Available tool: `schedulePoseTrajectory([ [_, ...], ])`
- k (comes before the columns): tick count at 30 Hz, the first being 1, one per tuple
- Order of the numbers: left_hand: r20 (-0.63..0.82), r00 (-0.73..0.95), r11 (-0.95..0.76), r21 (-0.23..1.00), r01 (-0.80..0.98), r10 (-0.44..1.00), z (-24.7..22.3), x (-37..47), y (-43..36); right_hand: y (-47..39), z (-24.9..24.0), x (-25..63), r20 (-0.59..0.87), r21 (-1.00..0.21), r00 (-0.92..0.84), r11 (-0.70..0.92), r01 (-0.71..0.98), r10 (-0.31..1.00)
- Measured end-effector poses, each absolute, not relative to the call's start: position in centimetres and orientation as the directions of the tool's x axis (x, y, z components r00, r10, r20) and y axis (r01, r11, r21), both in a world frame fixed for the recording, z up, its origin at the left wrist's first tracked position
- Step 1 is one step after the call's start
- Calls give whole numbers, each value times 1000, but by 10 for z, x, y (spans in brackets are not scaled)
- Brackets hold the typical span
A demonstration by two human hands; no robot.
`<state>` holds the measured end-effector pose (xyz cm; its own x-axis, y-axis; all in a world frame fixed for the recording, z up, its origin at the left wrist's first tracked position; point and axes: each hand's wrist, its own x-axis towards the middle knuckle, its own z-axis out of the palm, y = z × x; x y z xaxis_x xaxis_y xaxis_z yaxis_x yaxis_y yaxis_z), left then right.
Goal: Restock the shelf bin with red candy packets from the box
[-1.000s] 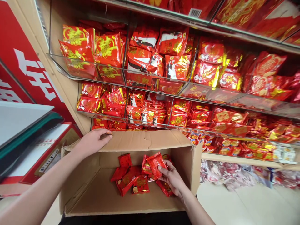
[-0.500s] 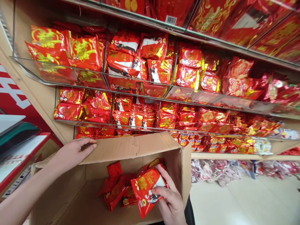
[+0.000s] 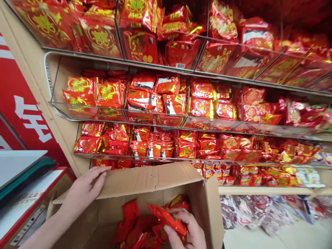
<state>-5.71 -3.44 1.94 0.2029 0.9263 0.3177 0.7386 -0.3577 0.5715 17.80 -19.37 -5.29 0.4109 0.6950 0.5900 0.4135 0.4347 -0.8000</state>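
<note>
My right hand (image 3: 187,226) pinches a small red foil snack packet (image 3: 167,218) between thumb and fingers. The packet is tilted, its edge towards me, inside an open cardboard box (image 3: 155,178). Under and behind it in the box lies a loose pile of red packets (image 3: 137,226); my right hand hides some of them. At the box's upper left edge, my left hand (image 3: 89,183) grips the raised flap, with the thumb on the near side and the other fingers partly hidden behind.
Ahead rise tiered shelves (image 3: 155,119) with clear fronts and dividers, filled with red and gold packets. A stack with a white lid (image 3: 22,164) and a red-edged box stands at left. Clear plastic-wrapped goods (image 3: 259,211) lie at the lower right above the pale floor.
My view has tilted up, showing more of the upper shelf. The packet in my right hand has turned from face-on to nearly edge-on. My left hand stays on the flap.
</note>
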Motion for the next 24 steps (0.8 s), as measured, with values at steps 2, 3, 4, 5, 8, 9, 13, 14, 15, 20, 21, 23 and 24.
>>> schedulePoseTrajectory([
  [2, 305, 136, -327, 756, 567, 943, 25, -42, -63, -181, -33, 172, 742, -667, 336, 594, 450, 580],
  [3, 199, 184, -259, 876, 408, 963, 28, -32, -80, -175, -23, 169, 794, -604, 287, 643, 471, 535],
  [4, 97, 257, -153, 966, 208, 961, 31, -22, -96, -170, -15, 165, 836, -540, 228, 676, 502, 499],
  [5, 37, 335, -56, 997, 46, 942, 33, -13, -110, -167, -8, 162, 868, -474, 154, 695, 541, 472],
  [8, -14, 368, 23, 1000, -20, 930, 41, 7, -132, -165, 2, 155, 865, -344, -73, 693, 634, 496],
  [9, -21, 357, 36, 999, -35, 934, 43, 10, -132, -166, 3, 154, 839, -345, -127, 698, 627, 529],
  [13, 43, 374, -12, 996, -84, 926, 48, 11, -116, -170, -1, 160, 709, -608, 10, 604, 515, 706],
  [14, 61, 396, -42, 997, -57, 916, 47, 10, -113, -169, -2, 163, 655, -687, 85, 545, 481, 751],
  [15, 78, 420, -80, 997, -13, 904, 45, 10, -111, -167, -2, 166, 600, -745, 133, 492, 450, 789],
  [20, 403, 542, -592, 772, 232, 738, 35, 10, -110, -154, 1, 178, 655, -694, 66, 565, 446, 753],
  [21, 479, 540, -679, 686, 262, 692, 34, 9, -111, -153, 2, 179, 714, -629, 44, 613, 479, 698],
  [23, 570, 516, -761, 564, 320, 640, 37, 6, -111, -153, 1, 182, 804, -502, 2, 677, 539, 594],
  [24, 598, 484, -767, 536, 352, 639, 39, 2, -112, -153, 0, 183, 825, -460, -15, 687, 562, 565],
])
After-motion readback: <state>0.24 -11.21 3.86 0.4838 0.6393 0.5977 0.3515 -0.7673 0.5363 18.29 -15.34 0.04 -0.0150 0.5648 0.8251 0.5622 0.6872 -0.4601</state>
